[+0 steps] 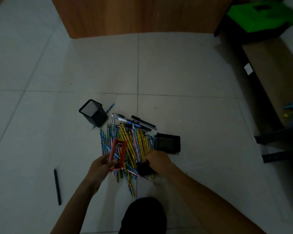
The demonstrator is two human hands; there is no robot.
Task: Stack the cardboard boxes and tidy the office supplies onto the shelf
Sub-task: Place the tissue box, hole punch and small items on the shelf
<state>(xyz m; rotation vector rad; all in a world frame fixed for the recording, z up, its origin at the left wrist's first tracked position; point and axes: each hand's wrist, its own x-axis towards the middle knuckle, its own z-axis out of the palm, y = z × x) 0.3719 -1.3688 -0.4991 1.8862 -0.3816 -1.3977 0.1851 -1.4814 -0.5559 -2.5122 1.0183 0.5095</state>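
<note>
Pencils [139,146], slim, striped, heaped beneath rectangular red frame [123,154].

head cam | wide-angle | looks steeply down at floor [176,68] | close above hands, pen pile [128,142]

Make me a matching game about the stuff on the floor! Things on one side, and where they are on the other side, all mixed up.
Things
1. red frame
2. mesh cup
3. lone black pen
4. green thing

Places
A. alone on the tiles, away from the pencil pile
B. far right corner of the view
C. held in the left hand
D. right beside the pencil pile, at its far left edge

Pairs: 1-C, 2-D, 3-A, 4-B
</note>
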